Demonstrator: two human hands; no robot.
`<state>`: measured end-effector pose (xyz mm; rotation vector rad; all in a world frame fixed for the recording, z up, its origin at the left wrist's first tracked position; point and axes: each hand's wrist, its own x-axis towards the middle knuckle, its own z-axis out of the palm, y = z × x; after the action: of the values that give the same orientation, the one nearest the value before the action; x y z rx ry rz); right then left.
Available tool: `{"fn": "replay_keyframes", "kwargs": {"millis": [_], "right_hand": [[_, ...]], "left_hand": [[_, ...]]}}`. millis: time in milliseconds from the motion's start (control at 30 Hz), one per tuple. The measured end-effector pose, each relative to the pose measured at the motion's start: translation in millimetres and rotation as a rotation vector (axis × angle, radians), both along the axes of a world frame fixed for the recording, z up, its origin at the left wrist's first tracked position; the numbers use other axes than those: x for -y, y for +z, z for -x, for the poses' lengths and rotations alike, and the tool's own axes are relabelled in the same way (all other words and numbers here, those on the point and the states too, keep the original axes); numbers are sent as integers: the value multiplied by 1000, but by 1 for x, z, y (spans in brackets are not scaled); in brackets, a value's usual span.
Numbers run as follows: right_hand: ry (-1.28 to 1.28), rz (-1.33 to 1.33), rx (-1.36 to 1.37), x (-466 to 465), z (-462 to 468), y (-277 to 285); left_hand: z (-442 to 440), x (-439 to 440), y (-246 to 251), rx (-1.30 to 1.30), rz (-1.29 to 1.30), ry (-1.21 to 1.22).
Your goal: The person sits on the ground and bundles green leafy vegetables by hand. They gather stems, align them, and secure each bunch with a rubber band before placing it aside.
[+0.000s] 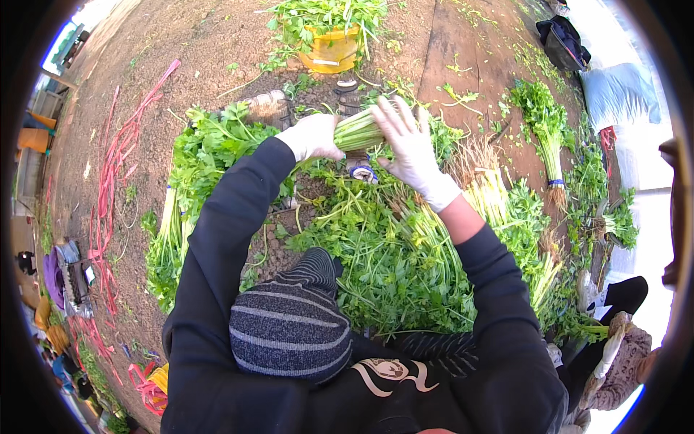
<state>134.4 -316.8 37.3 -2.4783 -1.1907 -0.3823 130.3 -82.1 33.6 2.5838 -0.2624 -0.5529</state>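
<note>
My left hand (313, 136), in a white glove, grips a bunch of green celery stalks (357, 132) in front of me. At the right end of the bunch is my right hand (404, 146), also gloved, its fingers spread and the palm turned toward the stalks. Whether it touches them I cannot tell. Leafy celery tops (217, 146) lie left of my left hand; the forearm partly hides them. Below my right hand spreads a large heap of loose celery (390, 260), with pale stalks and roots (482, 184) at its right side.
A yellow bucket (329, 51) full of greens stands ahead. Celery bunches tied in blue lie right (552, 157) and left (171, 217). Pink ribbons (111, 200) trail over the soil at left. A dark bag (564, 43) sits far right; another person's patterned sleeve (623, 361) is lower right.
</note>
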Motion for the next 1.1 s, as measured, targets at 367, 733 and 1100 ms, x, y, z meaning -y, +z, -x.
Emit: {"fn": "replay_keyframes", "kwargs": {"millis": [367,733,1100], "right_hand": [[138,282,-26,-38,-41,-41],[127,-479,-686,2,-40,-29],[27,-649,-535,-10,-11,-71]], "left_hand": [[-20,11,-13,-191,69,-34],[-8,24,-4,-95,92,69],[-18,27,-8,-50,-98,-67]]}}
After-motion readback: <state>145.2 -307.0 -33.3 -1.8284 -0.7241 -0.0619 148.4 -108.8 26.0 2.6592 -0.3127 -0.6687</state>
